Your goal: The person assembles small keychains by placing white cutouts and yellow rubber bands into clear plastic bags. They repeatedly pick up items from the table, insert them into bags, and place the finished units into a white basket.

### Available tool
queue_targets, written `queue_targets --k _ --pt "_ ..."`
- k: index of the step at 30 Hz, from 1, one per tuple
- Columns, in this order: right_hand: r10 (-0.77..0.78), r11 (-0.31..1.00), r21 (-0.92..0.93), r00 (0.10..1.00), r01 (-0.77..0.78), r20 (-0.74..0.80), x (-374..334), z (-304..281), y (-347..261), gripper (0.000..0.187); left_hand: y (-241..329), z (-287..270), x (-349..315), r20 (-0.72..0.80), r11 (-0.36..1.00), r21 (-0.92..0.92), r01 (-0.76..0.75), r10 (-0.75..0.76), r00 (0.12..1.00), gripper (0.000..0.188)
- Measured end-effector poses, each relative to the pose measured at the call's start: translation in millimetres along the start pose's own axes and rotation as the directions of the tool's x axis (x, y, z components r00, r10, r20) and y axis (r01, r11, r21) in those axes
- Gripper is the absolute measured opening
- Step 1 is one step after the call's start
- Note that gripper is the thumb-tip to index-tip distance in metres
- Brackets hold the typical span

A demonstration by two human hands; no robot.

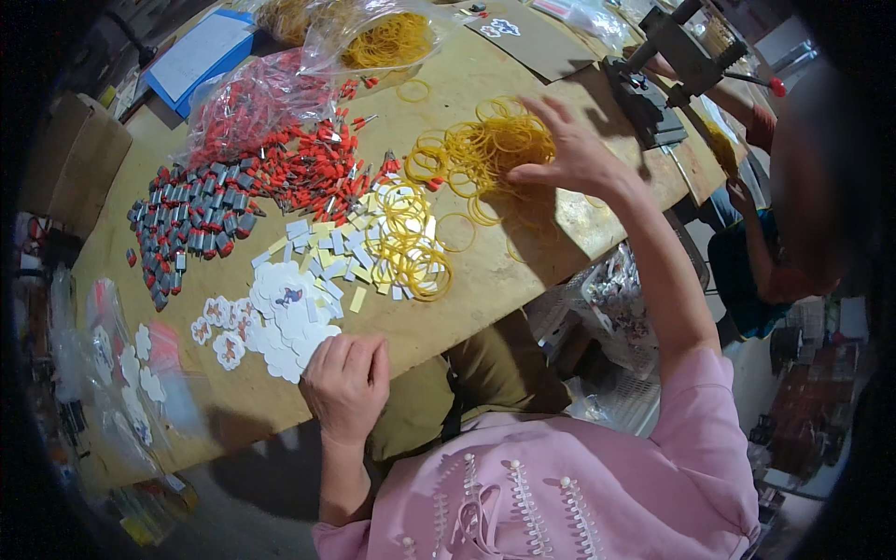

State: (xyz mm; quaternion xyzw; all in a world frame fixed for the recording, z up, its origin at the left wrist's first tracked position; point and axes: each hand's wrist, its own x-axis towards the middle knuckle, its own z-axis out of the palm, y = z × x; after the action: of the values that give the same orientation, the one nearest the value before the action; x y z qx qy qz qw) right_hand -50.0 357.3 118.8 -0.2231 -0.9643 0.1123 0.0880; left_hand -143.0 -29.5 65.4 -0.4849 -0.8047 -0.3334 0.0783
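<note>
My right hand [581, 154] reaches over the table with thumb and fingers spread, at the right side of a heap of yellow rubber bands [495, 140]. Curled closed at the table's front edge is my left hand [347, 385]; whatever its fingers hold, if anything, is hidden. Beside it lie overlapping white flower-shaped cards [289, 327], and smaller printed flower cards [227, 347] sit to their left. Small white and yellow rectangular pieces [329, 257] are scattered behind the cards. More loose rubber bands [411, 271] rest on their right part.
Red-tipped metal parts [313, 168] and grey-and-red pieces [201, 210] are piled at left, near a clear plastic bag [247, 103]. A bag of rubber bands [387, 39] and blue clipboard [201, 61] lie farther back. A hand press [667, 70] stands right, near another person [812, 177].
</note>
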Motion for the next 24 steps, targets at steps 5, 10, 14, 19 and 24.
queue_targets --k 5,10,14,19,24 --pt "-0.146 0.989 0.018 0.963 0.146 0.228 27.7 8.1 1.2 0.087 2.0 -0.7 1.0 0.005 0.999 0.026 0.022 -0.022 1.000 0.016" --pt "-0.174 0.974 0.182 0.962 0.137 0.210 26.5 9.4 12.9 0.047 2.8 0.9 0.0 -0.023 0.998 0.058 0.032 -0.031 0.999 0.015" --pt "0.029 0.739 0.635 0.952 -0.225 0.303 23.3 -20.5 43.6 0.033 4.2 0.9 1.3 -0.041 0.999 0.018 0.031 -0.030 0.999 0.013" --pt "0.169 0.402 0.887 0.970 -0.228 0.173 30.8 -57.1 34.8 0.034 -4.2 0.4 -2.2 -0.013 0.999 0.039 0.016 -0.016 1.000 0.016" --pt "0.206 0.182 0.916 0.924 -0.358 0.321 62.0 -47.5 21.1 0.030 -3.5 -5.6 2.4 -0.003 0.999 -0.007 0.032 -0.032 0.999 0.013"
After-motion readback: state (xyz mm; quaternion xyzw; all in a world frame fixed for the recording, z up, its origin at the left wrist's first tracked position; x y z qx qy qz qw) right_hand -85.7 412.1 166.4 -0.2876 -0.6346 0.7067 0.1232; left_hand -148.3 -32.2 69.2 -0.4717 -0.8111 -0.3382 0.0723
